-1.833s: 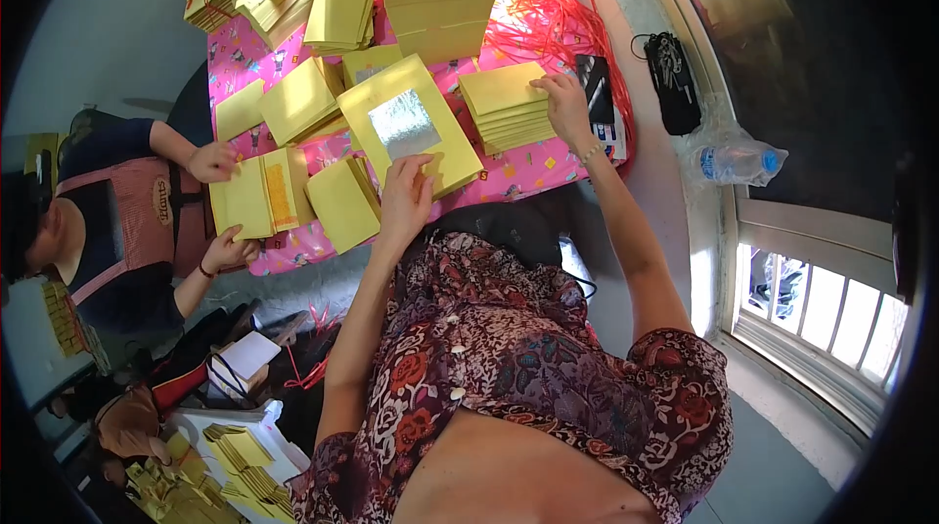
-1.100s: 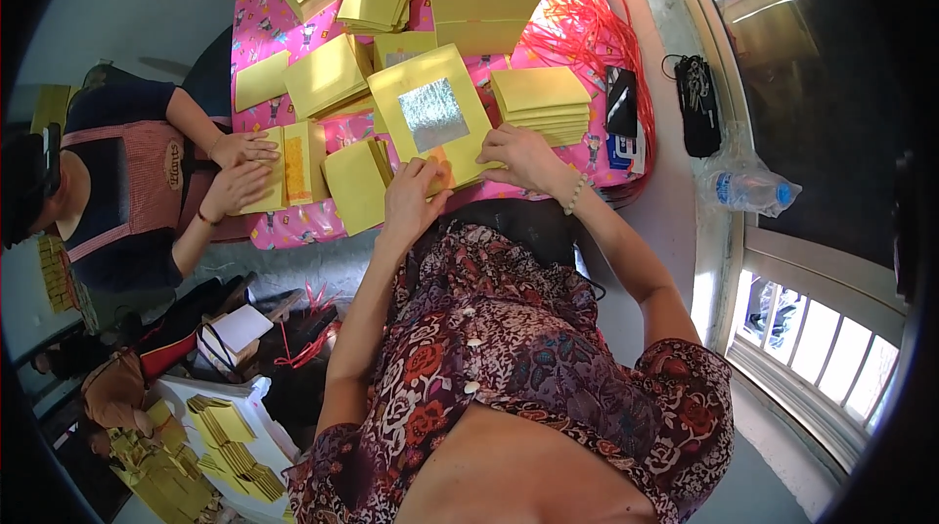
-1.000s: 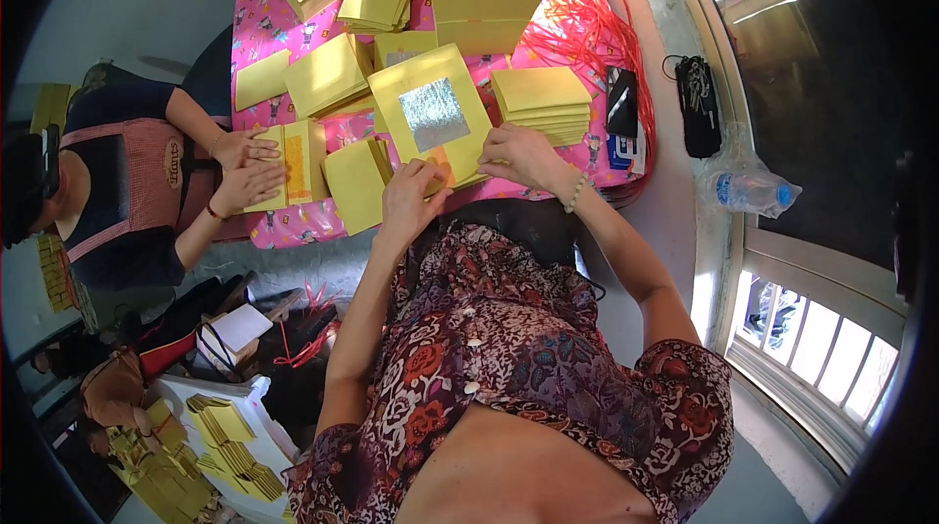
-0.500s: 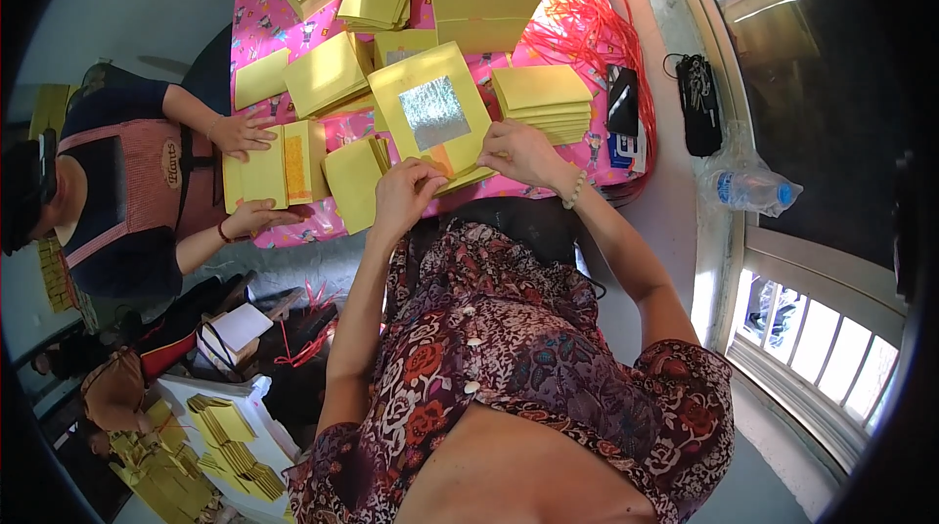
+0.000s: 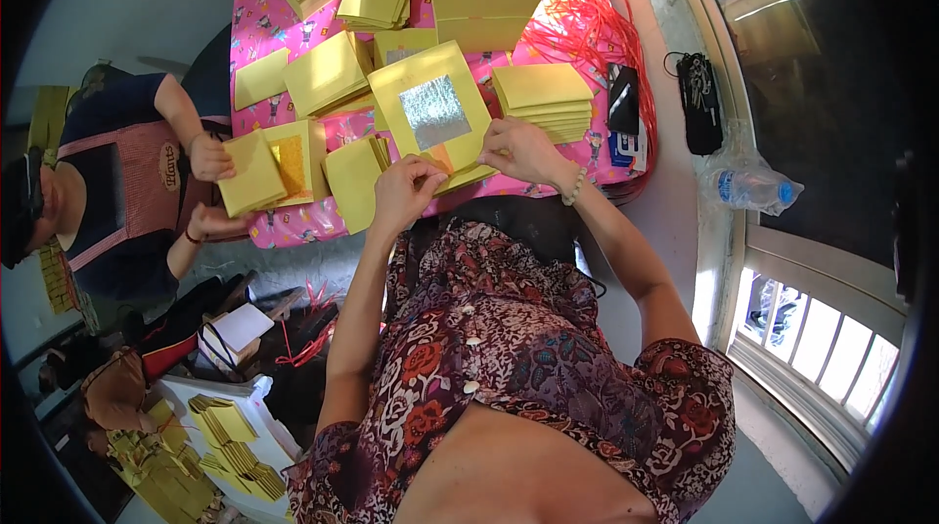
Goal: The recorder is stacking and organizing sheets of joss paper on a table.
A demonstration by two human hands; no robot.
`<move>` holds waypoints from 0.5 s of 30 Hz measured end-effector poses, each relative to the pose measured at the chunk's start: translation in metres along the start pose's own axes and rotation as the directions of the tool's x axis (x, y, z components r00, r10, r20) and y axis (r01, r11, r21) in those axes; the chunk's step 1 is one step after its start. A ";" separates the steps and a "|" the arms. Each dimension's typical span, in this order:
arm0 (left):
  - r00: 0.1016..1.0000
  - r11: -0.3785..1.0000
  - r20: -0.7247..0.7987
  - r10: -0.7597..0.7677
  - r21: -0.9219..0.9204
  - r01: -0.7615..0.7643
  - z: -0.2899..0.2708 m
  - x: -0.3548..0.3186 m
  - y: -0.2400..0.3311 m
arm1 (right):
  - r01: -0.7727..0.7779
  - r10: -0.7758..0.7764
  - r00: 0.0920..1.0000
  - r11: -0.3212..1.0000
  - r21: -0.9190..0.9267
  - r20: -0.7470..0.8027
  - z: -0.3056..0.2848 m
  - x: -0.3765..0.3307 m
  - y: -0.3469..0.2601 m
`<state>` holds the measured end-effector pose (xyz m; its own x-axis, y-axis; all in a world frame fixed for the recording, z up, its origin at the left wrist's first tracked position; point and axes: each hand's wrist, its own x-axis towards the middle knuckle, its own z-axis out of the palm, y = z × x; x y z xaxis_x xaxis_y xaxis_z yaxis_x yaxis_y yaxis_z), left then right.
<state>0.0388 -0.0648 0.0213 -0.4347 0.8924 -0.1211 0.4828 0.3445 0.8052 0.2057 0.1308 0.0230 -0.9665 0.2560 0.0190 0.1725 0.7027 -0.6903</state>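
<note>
Yellow sheet (image 5: pixel 430 113) lies just beyond left hand (image 5: pixel 403 190), right hand (image 5: pixel 518 148)

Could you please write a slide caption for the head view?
Both hands, left and right, grip a yellow paper stack with a silver foil square.

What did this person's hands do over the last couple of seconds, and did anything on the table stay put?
The right hand drew back from the stack of yellow sheets on the right to the near edge of the foil-centred yellow sheet. The left hand stayed at that edge; both now pinch it. Beside them, a co-worker's hand lifted a yellow sheet. The other stacks on the pink table cover and the water bottle stayed put.
</note>
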 end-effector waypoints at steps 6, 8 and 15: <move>1.000 1.000 0.003 -0.011 0.024 0.011 0.000 0.003 0.003 | -0.011 0.011 1.000 1.000 0.017 0.005 0.000 0.001 0.003; 1.000 0.998 -0.005 -0.027 0.049 0.027 0.000 0.002 0.002 | 0.026 -0.025 1.000 0.999 -0.019 0.009 0.000 0.001 0.002; 1.000 0.999 -0.017 0.004 0.039 -0.004 -0.003 0.003 -0.001 | 0.178 -0.193 0.978 0.970 -0.166 -0.077 0.004 -0.002 0.009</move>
<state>0.0343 -0.0633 0.0217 -0.4452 0.8889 -0.1078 0.5140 0.3523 0.7821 0.2089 0.1339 0.0142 -0.9641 0.1660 0.2071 0.0268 0.8372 -0.5462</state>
